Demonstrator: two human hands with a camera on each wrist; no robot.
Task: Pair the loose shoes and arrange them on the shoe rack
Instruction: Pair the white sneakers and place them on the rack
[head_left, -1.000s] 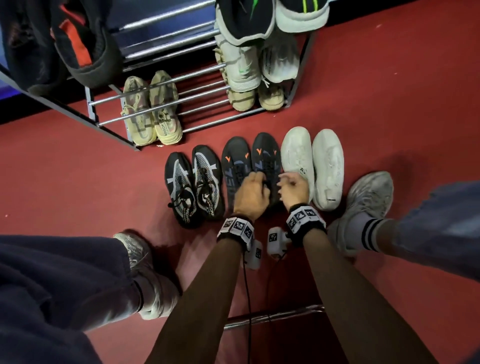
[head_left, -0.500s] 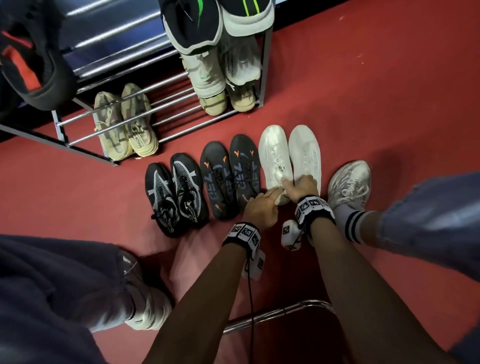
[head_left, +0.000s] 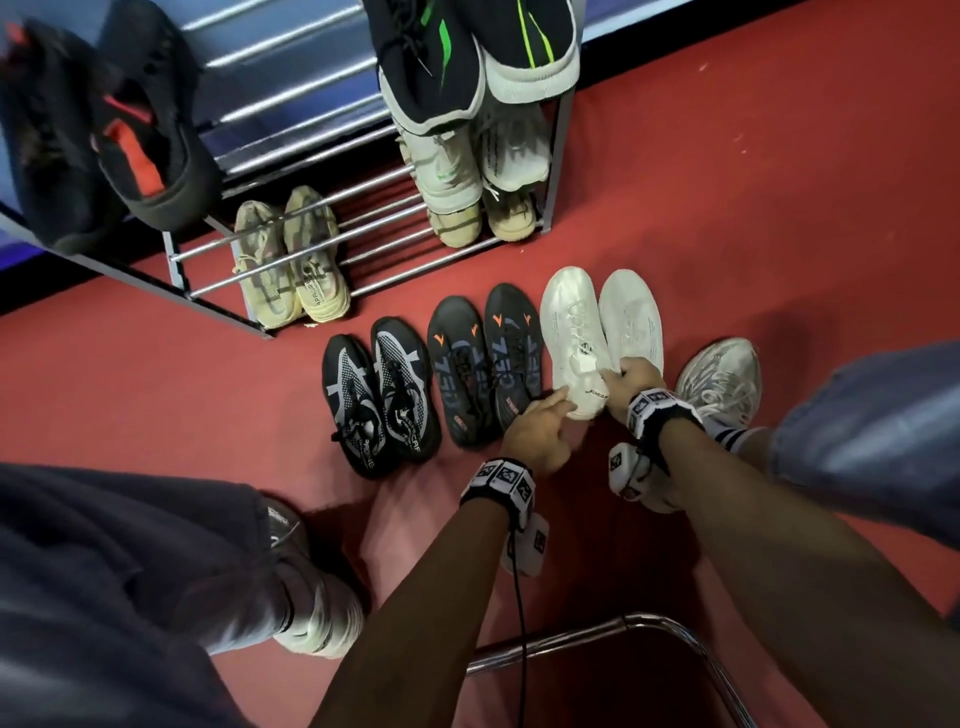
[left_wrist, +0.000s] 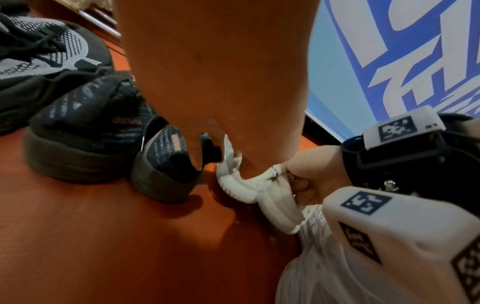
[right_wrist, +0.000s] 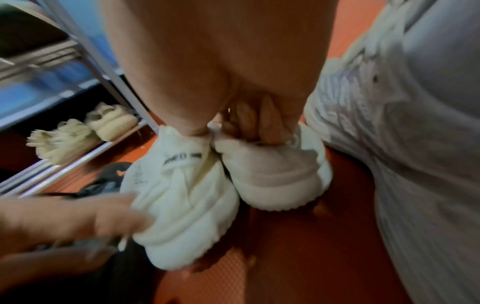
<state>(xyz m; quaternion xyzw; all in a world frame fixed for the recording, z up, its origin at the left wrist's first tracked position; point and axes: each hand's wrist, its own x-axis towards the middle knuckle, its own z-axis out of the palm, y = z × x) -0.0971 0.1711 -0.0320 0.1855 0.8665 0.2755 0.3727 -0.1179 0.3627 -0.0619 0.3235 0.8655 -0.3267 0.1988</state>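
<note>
two white shoes (head_left: 602, 332), r hand (head_left: 626, 376) gripping heels, l hand (head_left: 535, 434) touching

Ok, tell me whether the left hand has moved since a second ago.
Yes. The left hand has moved right along the row, off the black shoes with orange marks and over to the heel of the left white shoe.

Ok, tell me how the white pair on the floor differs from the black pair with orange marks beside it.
The white pair is plain white; the black pair is dark with orange marks and lettering. The right hand grips the white pair at the heels and the left hand touches its near shoe; no hand grips the black pair. The white pair lies nearest the person's right foot; the black pair is in the middle of the row. Both point toes toward the shoe rack, paired on the red floor.
</note>
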